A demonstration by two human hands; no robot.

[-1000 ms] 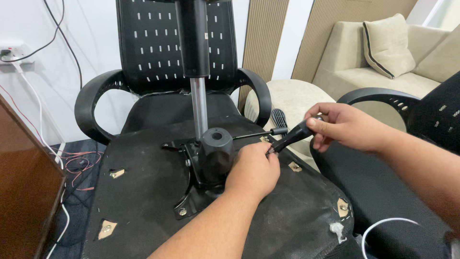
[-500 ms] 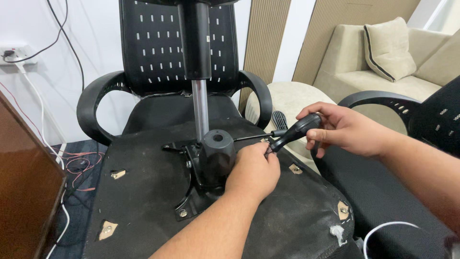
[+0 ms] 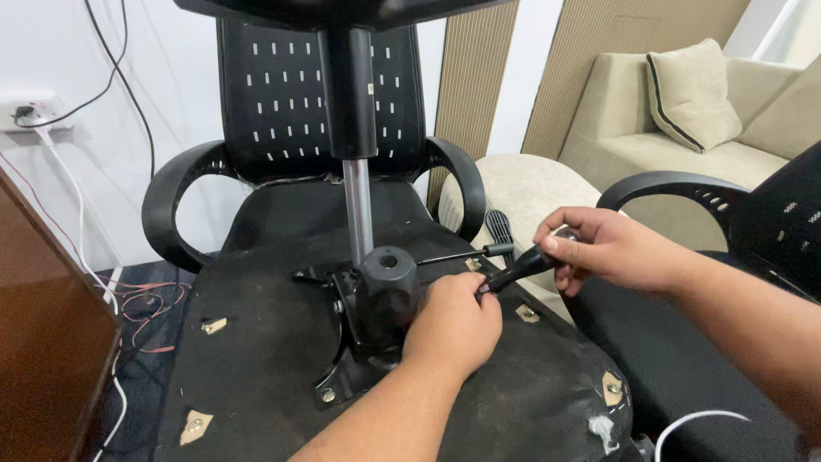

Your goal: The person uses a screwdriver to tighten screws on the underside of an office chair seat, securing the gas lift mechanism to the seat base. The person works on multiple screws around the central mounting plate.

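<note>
An upturned office chair seat (image 3: pixel 256 359) lies before me, its dusty black underside facing up. A black tilt mechanism (image 3: pixel 380 295) is bolted at its middle, with a chrome gas column (image 3: pixel 359 210) rising from it. My left hand (image 3: pixel 453 325) rests on the right side of the mechanism, fingers curled against it. My right hand (image 3: pixel 611 252) grips the black handle of a screwdriver (image 3: pixel 522 268), whose tip points down-left to just beside my left fingers. A thin lever with a paddle end (image 3: pixel 499 229) sticks out to the right.
A black mesh office chair (image 3: pixel 282 111) stands behind the seat. Another black chair's armrest (image 3: pixel 676 184) is at right. A beige sofa with a cushion (image 3: pixel 693 90) sits at the back right. A brown cabinet (image 3: pixel 43 359) and loose cables (image 3: pixel 145 299) are at left.
My right hand has shifted slightly on the screwdriver handle and the tool has tilted a little. My left hand stays on the mechanism.
</note>
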